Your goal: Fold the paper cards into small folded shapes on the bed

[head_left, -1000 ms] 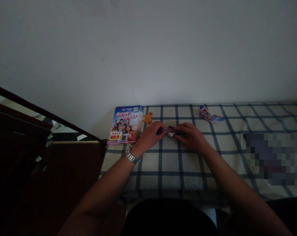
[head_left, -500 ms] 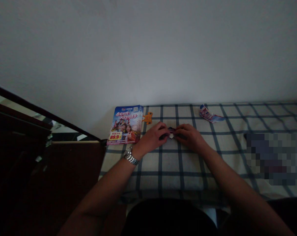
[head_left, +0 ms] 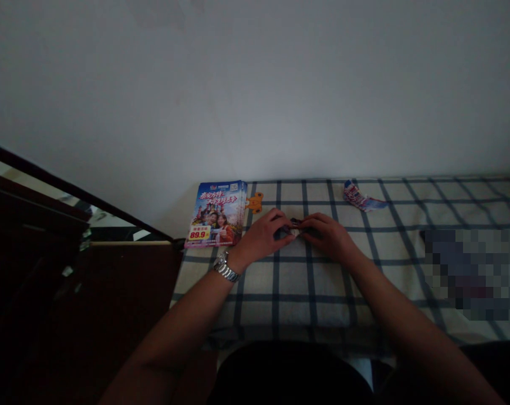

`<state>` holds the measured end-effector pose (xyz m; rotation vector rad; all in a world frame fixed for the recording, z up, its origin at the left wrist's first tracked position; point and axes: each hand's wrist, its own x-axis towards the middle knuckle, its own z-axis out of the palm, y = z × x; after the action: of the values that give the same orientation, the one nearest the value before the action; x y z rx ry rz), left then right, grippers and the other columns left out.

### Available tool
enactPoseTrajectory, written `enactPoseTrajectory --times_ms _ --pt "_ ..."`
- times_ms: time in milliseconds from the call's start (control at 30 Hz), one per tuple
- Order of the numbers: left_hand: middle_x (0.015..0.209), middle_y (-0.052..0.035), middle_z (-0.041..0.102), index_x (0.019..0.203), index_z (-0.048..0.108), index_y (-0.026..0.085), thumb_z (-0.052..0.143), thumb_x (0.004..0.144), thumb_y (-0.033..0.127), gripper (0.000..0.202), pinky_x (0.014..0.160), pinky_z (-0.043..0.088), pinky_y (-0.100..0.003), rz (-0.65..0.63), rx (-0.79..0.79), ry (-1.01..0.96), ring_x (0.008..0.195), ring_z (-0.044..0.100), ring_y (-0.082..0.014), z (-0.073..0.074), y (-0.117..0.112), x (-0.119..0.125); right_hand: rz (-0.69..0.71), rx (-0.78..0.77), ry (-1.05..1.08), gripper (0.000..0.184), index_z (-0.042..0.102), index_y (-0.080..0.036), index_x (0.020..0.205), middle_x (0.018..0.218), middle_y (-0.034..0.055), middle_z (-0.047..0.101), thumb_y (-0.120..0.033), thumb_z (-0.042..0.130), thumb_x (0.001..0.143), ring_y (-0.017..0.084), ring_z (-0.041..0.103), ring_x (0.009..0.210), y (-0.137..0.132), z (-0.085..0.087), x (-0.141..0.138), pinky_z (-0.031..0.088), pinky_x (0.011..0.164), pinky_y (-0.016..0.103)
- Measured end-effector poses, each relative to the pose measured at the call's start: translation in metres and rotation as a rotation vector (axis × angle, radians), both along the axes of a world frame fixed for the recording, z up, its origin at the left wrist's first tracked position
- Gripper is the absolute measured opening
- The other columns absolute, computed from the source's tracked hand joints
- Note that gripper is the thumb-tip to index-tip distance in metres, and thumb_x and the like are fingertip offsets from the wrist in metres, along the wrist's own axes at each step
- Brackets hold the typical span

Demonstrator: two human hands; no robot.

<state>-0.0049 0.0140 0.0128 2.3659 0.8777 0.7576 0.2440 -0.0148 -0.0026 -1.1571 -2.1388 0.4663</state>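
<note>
Bedding in blue-and-white check runs along a plain white wall in dim light. Just right of the leaflet stack, left hand and right hand sit together, both pinching a folded paper between their fingertips, low over the bedding.

The left hand and right hand are closer together than a second ago. The folded paper between them shows less, seemingly pressed into a smaller shape.
</note>
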Motion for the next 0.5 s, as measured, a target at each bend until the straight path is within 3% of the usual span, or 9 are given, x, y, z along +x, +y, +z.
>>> enactPoseTrajectory --times_ms 333,500 --pt "0.121 -0.0072 0.059 0.120 0.065 0.023 0.066 0.099 0.038 0.025 0.100 0.057 -0.041 0.040 0.010 0.010 0.111 0.063 -0.0223 0.0031 -0.0043 0.0018 0.037 -0.001 0.036 0.026 0.072 -0.031 0.121 0.114 0.0078 0.070 -0.023 0.067 0.096 0.025 0.071 0.103 -0.0005 -0.0023 -0.0014 0.062 0.089 0.040" --pt "0.115 -0.0062 0.060 0.114 0.064 0.022 0.063 0.101 0.036 0.019 0.093 0.057 -0.039 0.084 0.021 0.009 0.106 0.064 -0.0217 0.0028 -0.0046 0.0037 0.037 -0.003 0.028 0.028 0.072 -0.031 0.122 0.116 0.0080 0.070 -0.024 0.068 0.096 0.025 0.071 0.104 -0.0021 -0.0012 -0.0040 0.062 0.090 0.039"
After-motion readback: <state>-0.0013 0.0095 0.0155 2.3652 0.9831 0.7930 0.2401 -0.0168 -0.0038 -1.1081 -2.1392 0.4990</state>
